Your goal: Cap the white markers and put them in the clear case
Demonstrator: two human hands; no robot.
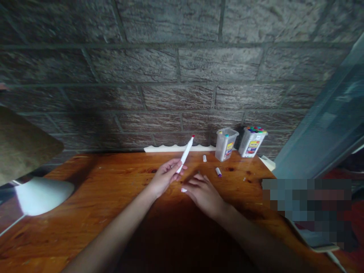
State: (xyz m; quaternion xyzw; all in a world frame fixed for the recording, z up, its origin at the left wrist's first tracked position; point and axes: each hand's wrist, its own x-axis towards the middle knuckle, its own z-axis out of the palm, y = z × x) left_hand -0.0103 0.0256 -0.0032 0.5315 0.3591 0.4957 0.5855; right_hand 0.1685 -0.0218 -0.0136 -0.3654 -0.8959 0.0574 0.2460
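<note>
My left hand (165, 175) pinches a white marker (186, 151) by its lower end; the marker tilts up and to the right, its red tip pointing at the wall. My right hand (202, 192) lies low over the wooden table (85, 212), fingers curled, with a small white piece (184, 190) at its fingertips that I cannot name. A white cap (204, 158) and a purple-ended cap (218, 172) lie loose on the table just beyond my hands.
Two clear plastic tubs stand by the brick wall: one nearly empty (225, 144), one full of coloured markers (251, 141). A white scalloped strip (170, 148) runs along the wall. A white lamp shade (40, 195) sits left. A glass panel (327, 129) stands right.
</note>
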